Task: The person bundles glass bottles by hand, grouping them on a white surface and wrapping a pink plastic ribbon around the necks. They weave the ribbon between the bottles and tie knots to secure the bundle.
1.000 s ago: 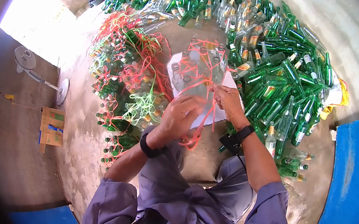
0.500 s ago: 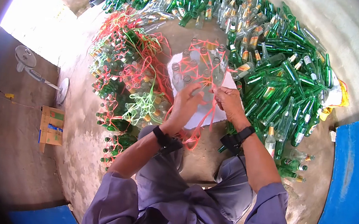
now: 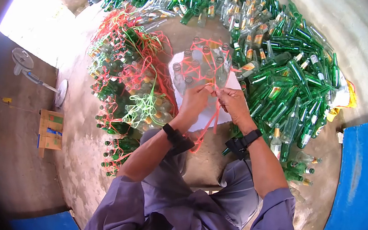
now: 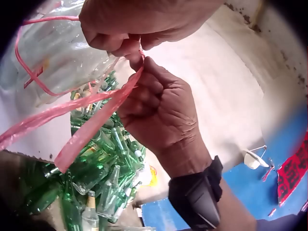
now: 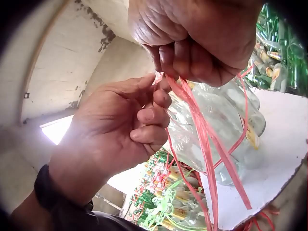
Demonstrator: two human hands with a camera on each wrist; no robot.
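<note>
Several clear glass bottles (image 3: 221, 77) stand in a cluster on a white board (image 3: 198, 122), with pink plastic string laced around their necks. Just in front of the cluster, both hands meet on the string (image 4: 94, 127). My left hand (image 3: 195, 102) pinches it between thumb and fingertips. Close beside it, fingers curled, my right hand (image 3: 236, 105) grips the same string. Loose pink ends hang below the hands in the right wrist view. The exact point where the string crosses is hidden behind the fingertips.
To the left stand bundled bottles (image 3: 125, 69) wrapped in red and green string. Loose green bottles (image 3: 283, 83) lie heaped at the right and along the back. A white fan (image 3: 23, 59) and a cardboard box (image 3: 50, 129) are at the far left.
My left hand has moved up and right to the string beside my right hand, and its fingers now pinch the string. My right hand has stayed nearly in place.
</note>
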